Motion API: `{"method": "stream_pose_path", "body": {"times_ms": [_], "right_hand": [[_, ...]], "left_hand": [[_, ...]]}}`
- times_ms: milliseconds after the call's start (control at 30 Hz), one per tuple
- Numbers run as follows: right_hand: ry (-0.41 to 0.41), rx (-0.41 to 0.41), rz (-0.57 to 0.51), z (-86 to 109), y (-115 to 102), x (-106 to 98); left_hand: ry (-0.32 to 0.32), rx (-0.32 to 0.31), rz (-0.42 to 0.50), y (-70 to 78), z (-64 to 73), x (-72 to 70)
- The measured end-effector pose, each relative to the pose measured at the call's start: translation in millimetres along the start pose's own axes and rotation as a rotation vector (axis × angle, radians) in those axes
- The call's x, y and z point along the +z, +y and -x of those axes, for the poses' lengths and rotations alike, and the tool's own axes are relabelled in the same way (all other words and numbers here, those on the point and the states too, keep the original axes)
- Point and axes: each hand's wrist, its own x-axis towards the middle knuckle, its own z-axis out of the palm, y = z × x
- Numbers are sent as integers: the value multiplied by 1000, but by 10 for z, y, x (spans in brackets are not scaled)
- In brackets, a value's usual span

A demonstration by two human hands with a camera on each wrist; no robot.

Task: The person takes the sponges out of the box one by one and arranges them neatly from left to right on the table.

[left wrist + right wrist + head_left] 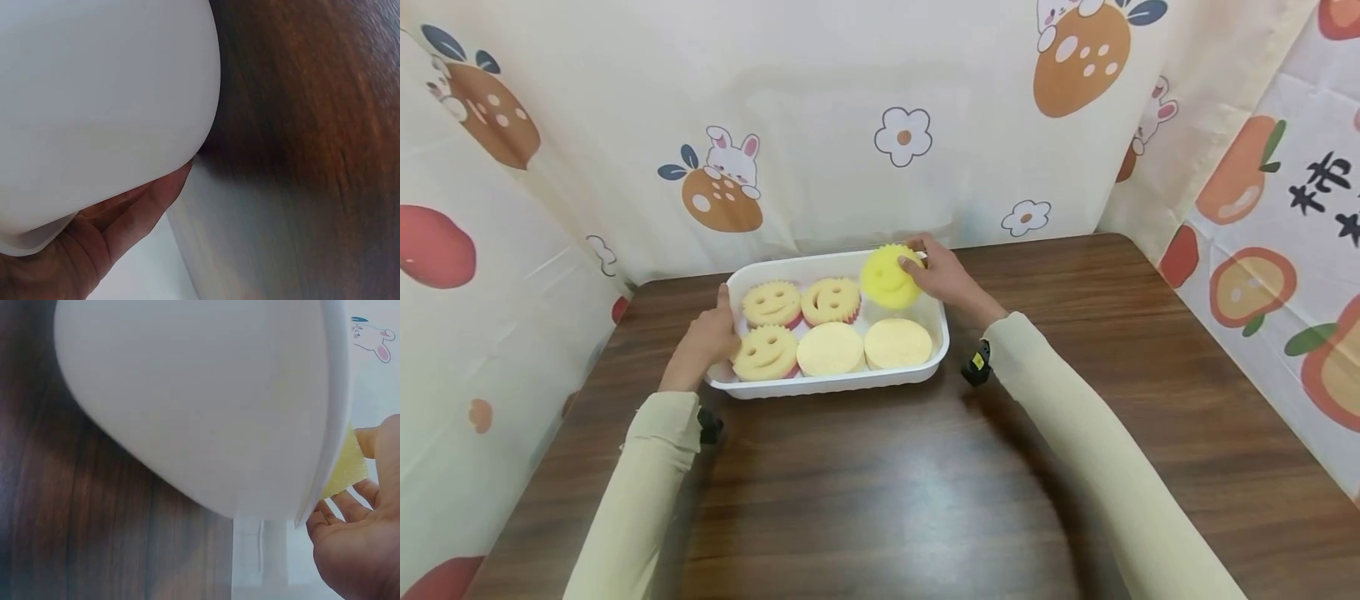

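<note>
A white rectangular tray (pixel 820 386) stands on the table with several round sponges in it. Three pale ones have cut-out smiley faces and jagged edges, like the smiley sponge (pixel 765 353) at front left. The plain round sponge (pixel 898 343) at front right has a twin beside it. My left hand (pixel 706 337) holds the tray's left end; in the left wrist view its fingers (pixel 144 215) lie along the outer wall. At the back right corner, my right hand (pixel 951 279) pinches a bright yellow smiley sponge (pixel 886 283), tilted up above the tray.
The brown wooden table (pixel 865 483) extends in front and to both sides of the tray. A printed curtain (pixel 835 125) hangs close behind the tray, with more printed cloth (pixel 1247 250) at the right.
</note>
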Motion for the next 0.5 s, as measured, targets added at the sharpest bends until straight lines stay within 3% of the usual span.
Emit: {"method": "stream_pose_path", "body": {"times_ms": [500], "right_hand": [[86,78,-133,174,97,-159]], "left_hand": [[5,1,4,-31,-34,13]]}}
